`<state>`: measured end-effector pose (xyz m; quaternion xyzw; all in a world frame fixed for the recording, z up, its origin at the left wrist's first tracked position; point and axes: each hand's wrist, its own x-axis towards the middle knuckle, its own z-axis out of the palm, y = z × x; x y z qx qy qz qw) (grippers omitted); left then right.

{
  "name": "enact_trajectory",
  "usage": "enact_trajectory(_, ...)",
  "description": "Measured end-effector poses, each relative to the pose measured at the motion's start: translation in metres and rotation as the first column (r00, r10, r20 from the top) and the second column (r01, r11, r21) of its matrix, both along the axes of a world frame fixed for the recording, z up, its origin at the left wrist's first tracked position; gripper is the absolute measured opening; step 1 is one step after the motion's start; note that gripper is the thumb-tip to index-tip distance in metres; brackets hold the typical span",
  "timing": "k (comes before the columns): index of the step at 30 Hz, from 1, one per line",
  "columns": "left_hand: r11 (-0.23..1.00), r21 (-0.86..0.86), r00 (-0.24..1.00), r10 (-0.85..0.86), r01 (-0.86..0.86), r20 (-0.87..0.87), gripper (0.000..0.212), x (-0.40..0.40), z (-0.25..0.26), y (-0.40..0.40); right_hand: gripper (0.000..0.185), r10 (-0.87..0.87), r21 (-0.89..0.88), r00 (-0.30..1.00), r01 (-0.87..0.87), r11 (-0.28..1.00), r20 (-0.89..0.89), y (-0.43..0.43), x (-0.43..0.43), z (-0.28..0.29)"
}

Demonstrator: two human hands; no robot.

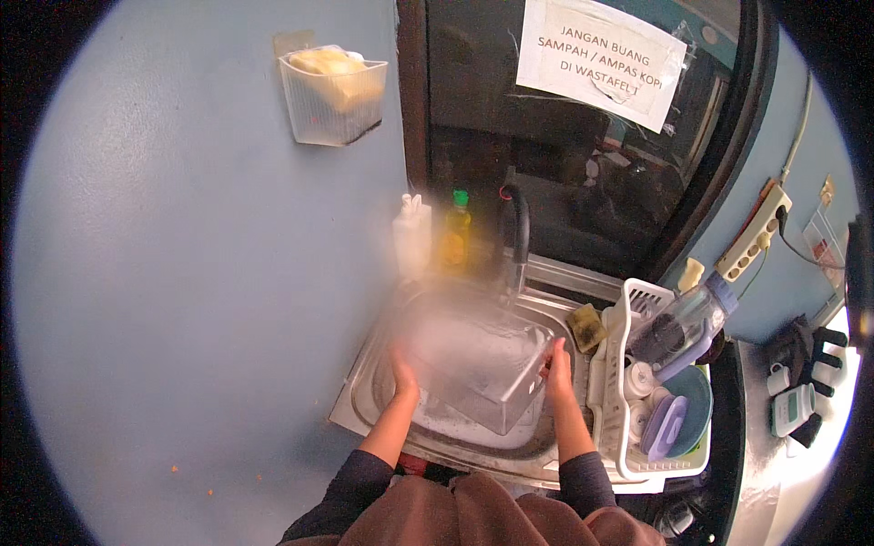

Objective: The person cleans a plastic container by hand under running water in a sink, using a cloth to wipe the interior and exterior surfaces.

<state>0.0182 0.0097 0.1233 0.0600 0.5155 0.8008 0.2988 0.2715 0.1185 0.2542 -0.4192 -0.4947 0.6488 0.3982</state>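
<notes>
A clear plastic box (502, 382) is tilted over the stainless steel sink (546, 447), below a black faucet (517, 225). My left hand (404, 372) grips its left side, though a blurry haze hides the fingertips. On the right side, my right hand (558, 368) has its fingers around the box's edge. White suds lie in the basin under the box. Behind the sink stand a bottle of yellow dish soap (456, 239) with a green cap and a white bottle (412, 235). A worn sponge (586, 327) rests by the sink's right rim.
Right of the sink, a white dish rack (623, 437) holds a clear pitcher (683, 324), cups and lids. A power strip (754, 235) hangs on the right wall. At left, a wall-mounted plastic holder (334, 119) contains sponges. A blue wall borders the sink's left side.
</notes>
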Motion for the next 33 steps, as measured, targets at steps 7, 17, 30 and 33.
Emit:
enact_trajectory(7,0.895,-0.114,0.732,-0.274,0.432,0.624,0.061,-0.003,0.003,-0.009,0.027,0.438,0.387,0.745,-0.648,0.657,0.503,-0.030,-0.022,0.083)
enact_trajectory(17,0.394,-0.108,0.404,-0.831,0.913,0.384,0.067,0.032,0.085,-0.001,0.028,-0.148,0.353,0.344,-0.935,0.034,0.927,-0.087,-0.015,0.027)
enact_trajectory(30,0.327,-0.172,0.367,-0.769,0.929,0.523,0.045,0.066,0.071,-0.004,0.022,-0.073,0.342,0.351,-0.933,-0.112,0.934,-0.068,0.038,0.030)
enact_trajectory(33,0.492,-0.256,0.554,-0.705,0.832,0.444,0.060,0.077,0.104,-0.022,0.026,0.058,0.284,0.280,-0.955,-0.086,0.958,-0.055,0.037,0.036)
